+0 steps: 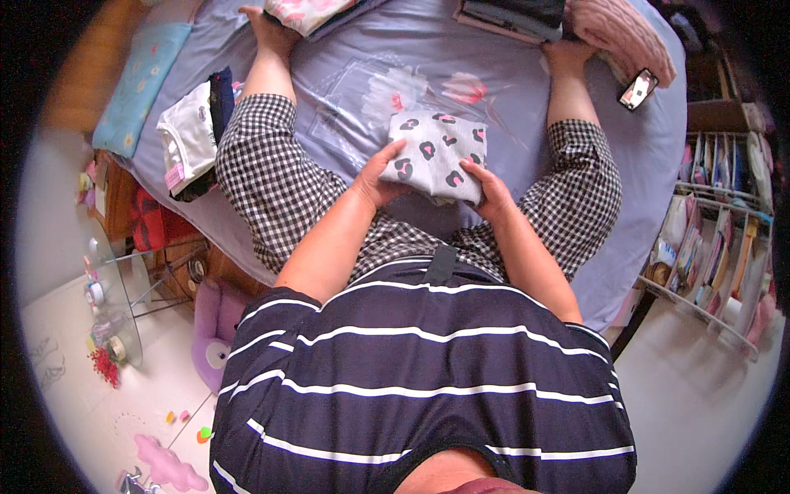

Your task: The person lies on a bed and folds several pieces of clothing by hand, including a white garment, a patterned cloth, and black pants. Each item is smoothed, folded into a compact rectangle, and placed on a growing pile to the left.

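A light grey cloth garment (432, 148) printed with black and pink leopard spots is folded into a compact square bundle. My left hand (381, 176) grips its left side, thumb on top and fingers beneath. On the opposite side my right hand (492, 188) has its thumb on the upper face, with the other fingers mostly hidden. Both hands hold the bundle above my lap, between my spread legs in checked trousers (265, 167). Below and around it lies a lavender bed sheet (345, 74) with a floral print.
Folded white and dark clothes (188, 133) lie beyond my left knee. Stacks of dark clothes (512, 18) and a patterned garment (308, 12) sit near my feet. A pink knitted blanket (623, 37) and a phone (639, 88) are at right, beside a rack (716, 241).
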Action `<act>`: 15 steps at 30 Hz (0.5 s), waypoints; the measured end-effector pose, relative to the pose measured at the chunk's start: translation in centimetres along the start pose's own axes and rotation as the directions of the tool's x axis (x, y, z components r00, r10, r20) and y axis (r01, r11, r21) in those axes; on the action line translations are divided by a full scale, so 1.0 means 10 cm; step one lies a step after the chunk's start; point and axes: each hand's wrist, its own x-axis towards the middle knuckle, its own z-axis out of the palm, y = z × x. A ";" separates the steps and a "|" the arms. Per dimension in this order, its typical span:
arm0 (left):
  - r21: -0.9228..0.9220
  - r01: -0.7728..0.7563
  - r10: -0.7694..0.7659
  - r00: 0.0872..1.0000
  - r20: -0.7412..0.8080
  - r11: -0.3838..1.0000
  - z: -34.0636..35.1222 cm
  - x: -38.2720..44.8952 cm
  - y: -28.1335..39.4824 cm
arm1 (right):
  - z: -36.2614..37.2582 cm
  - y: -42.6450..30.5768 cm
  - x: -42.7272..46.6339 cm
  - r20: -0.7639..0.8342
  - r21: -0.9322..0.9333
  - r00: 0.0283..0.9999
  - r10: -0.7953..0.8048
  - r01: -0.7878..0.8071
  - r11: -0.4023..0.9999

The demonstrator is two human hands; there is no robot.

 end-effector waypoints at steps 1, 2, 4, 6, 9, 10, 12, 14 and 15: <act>-0.042 -0.010 0.010 1.000 0.016 0.999 0.05 -0.04 0.03 | 0.01 0.01 -0.01 0.011 0.017 1.000 -0.017 0.017 1.000; -0.085 -0.016 0.019 0.999 0.036 0.996 0.09 -0.08 0.05 | 0.02 0.02 -0.03 0.018 0.035 0.999 -0.035 0.034 0.999; -0.103 -0.037 0.042 0.998 0.040 0.994 0.18 -0.13 0.06 | 0.04 0.05 -0.05 0.012 0.059 0.997 -0.076 0.075 0.995; -0.210 -0.062 0.070 0.997 0.029 0.976 0.26 -0.16 0.02 | 0.08 0.07 -0.07 -0.010 0.069 0.993 -0.120 0.120 0.990; -0.192 -0.102 0.112 0.993 0.040 0.976 0.34 -0.20 -0.09 | 0.14 0.12 -0.10 0.030 0.085 0.982 -0.186 0.183 0.980; -0.037 -0.161 0.160 0.987 -0.013 0.986 0.36 -0.18 -0.15 | 0.15 0.13 -0.11 0.051 0.065 0.980 -0.191 0.188 0.980; 0.122 -0.140 0.149 0.987 -0.065 0.982 0.36 -0.17 -0.21 | 0.17 0.16 -0.12 0.092 0.039 0.976 -0.197 0.194 0.980; 0.023 -0.113 0.115 0.985 -0.126 0.993 0.33 -0.15 -0.21 | 0.16 0.19 -0.10 0.085 0.016 0.978 -0.188 0.187 0.982; -0.038 -0.104 0.096 0.983 -0.155 0.994 0.31 -0.14 -0.20 | 0.14 0.19 -0.08 0.083 0.011 0.980 -0.180 0.180 0.984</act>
